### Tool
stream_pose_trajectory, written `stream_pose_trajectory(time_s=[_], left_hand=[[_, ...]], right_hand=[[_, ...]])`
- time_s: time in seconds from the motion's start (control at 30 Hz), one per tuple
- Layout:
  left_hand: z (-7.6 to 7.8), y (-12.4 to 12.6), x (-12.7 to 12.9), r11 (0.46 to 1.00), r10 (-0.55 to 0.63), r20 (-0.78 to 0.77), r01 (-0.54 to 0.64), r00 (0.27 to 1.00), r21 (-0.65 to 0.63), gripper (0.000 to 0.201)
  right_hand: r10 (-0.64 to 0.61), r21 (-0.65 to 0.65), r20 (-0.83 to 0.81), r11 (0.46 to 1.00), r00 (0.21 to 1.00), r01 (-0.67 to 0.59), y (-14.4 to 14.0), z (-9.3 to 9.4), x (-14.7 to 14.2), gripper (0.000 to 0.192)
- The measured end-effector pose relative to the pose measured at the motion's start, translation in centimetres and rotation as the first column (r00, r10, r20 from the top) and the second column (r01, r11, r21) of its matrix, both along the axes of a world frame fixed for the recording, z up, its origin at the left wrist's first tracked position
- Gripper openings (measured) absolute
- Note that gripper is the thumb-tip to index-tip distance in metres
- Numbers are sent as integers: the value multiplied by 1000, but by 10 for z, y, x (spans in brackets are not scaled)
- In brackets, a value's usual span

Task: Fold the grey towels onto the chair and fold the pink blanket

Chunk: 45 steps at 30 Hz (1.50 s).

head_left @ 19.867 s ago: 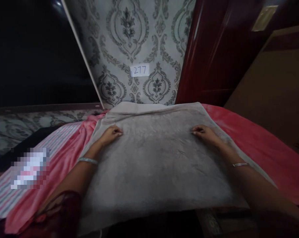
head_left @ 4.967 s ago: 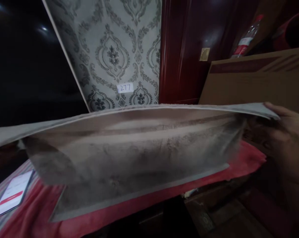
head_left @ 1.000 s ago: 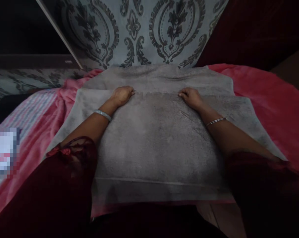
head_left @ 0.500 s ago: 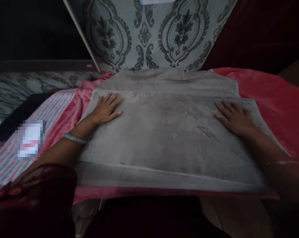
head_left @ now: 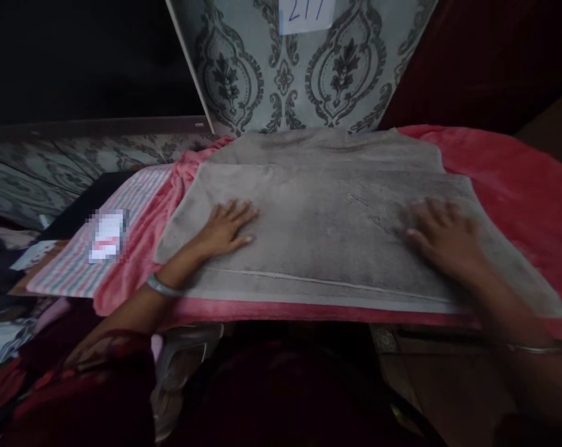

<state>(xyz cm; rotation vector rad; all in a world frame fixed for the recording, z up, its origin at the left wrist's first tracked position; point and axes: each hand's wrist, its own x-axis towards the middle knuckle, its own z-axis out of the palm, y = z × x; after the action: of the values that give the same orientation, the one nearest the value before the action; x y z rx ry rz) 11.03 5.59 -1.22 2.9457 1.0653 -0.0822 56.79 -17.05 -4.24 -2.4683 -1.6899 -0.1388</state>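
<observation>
A grey plush cloth (head_left: 303, 217), like a towel, lies spread with its near part folded over, leaving a fold edge across the back and another along the front. My left hand (head_left: 227, 230) rests flat on its left part, fingers spread. On the right part lies my right hand (head_left: 443, 239), palm down with fingers apart, a little blurred by motion. Neither hand grips anything. Under the grey cloth is a pink-red blanket (head_left: 508, 167) that shows at both sides and along the front edge.
To the left lies a striped cloth (head_left: 136, 192) with a blurred-out white item (head_left: 107, 236) on it. A large dark screen (head_left: 85, 62) stands at the back left, beside patterned wallpaper (head_left: 285, 81) bearing a paper label (head_left: 306, 15). Clothes (head_left: 10, 310) are heaped at the lower left.
Both hands have slid nearer to me over the grey cloth, staying flat; the left has also shifted inward. The view has tilted, showing more of the wall label and the floor.
</observation>
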Motion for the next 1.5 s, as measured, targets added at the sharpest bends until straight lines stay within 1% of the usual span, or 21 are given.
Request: stream_pose_trajectory(time_s=[0.03, 0.1, 0.2, 0.27, 0.33, 0.4, 0.47, 0.53, 0.6, 0.7, 0.77, 0.83, 0.87, 0.9, 0.97, 1.03, 1.07, 1.13, 1.23, 1.3, 1.5], left_hand=[[-6, -13, 1, 999, -44, 10, 44, 999, -10, 69], [-17, -29, -6, 999, -54, 31, 54, 998, -9, 65], [-24, -33, -24, 999, -32, 36, 31, 999, 11, 64], [-22, -31, -29, 1000, -12, 19, 12, 1000, 13, 64], [-17, -36, -20, 1000, 23, 19, -23, 1000, 18, 64], [-14, -51, 2, 999, 9, 48, -10, 999, 30, 64], [-15, -74, 31, 996, -84, 79, 81, 993, 39, 66], [-22, -97, 53, 986, -165, 87, 163, 982, 34, 67], [-30, -114, 61, 985, -171, 94, 167, 981, 43, 64], [-41, -123, 51, 983, -172, 125, 163, 977, 79, 57], [-47, -119, 40, 978, -192, 166, 174, 967, 116, 57], [-52, -112, 34, 970, -220, 213, 190, 952, 154, 56], [-55, -109, 34, 964, -238, 235, 201, 942, 173, 55], [-57, -106, 34, 959, -254, 255, 209, 933, 190, 54], [-60, -102, 36, 952, -274, 284, 217, 919, 217, 52], [-61, -101, 37, 948, -282, 304, 217, 910, 231, 50], [-62, -100, 37, 947, -286, 313, 218, 906, 234, 50], [-62, -98, 35, 945, -297, 326, 227, 898, 235, 49], [-63, -94, 34, 945, -301, 340, 230, 891, 234, 48], [-65, -92, 34, 945, -296, 353, 220, 888, 240, 48], [-69, -89, 34, 950, -282, 361, 206, 889, 235, 48]], right_hand=[[68, -40, 8, 997, 998, -67, -1, -4, -14, 70], [107, -88, 3, 991, 994, -106, -6, -17, -28, 66], [68, -79, -2, 995, 998, -68, -22, -30, -24, 63], [23, -72, -12, 997, 1000, -24, -32, -28, -22, 62], [-29, -52, -33, 998, 999, 28, -34, -20, -32, 60], [-6, 7, -57, 1000, 998, 6, -28, -9, -56, 58], [152, 82, -71, 986, 986, -146, -14, -2, -89, 57], [309, 99, -102, 949, 945, -300, -2, -2, -121, 58], [351, 60, -138, 936, 926, -346, 4, -8, -144, 59], [313, 16, -158, 949, 937, -314, 0, -16, -157, 59], [314, 12, -154, 949, 937, -316, -4, -15, -153, 57], [306, -6, -150, 951, 940, -310, -7, -10, -140, 56], [270, -24, -149, 961, 951, -277, -9, -7, -129, 57], [204, -47, -148, 976, 968, -213, -13, -4, -118, 58], [5, -79, -132, 997, 991, -15, -24, -4, -93, 60], [-178, -60, -104, 983, 979, 172, -42, -9, -72, 61], [-239, -36, -92, 971, 967, 236, -51, -14, -65, 60], [-298, 16, -79, 954, 951, 300, -68, -24, -55, 59], [-300, 39, -82, 952, 950, 304, -80, -29, -43, 56], [-325, 23, -90, 944, 941, 328, -80, -23, -30, 54], [-498, 5, -98, 865, 862, 501, -76, 8, 29, 43]])
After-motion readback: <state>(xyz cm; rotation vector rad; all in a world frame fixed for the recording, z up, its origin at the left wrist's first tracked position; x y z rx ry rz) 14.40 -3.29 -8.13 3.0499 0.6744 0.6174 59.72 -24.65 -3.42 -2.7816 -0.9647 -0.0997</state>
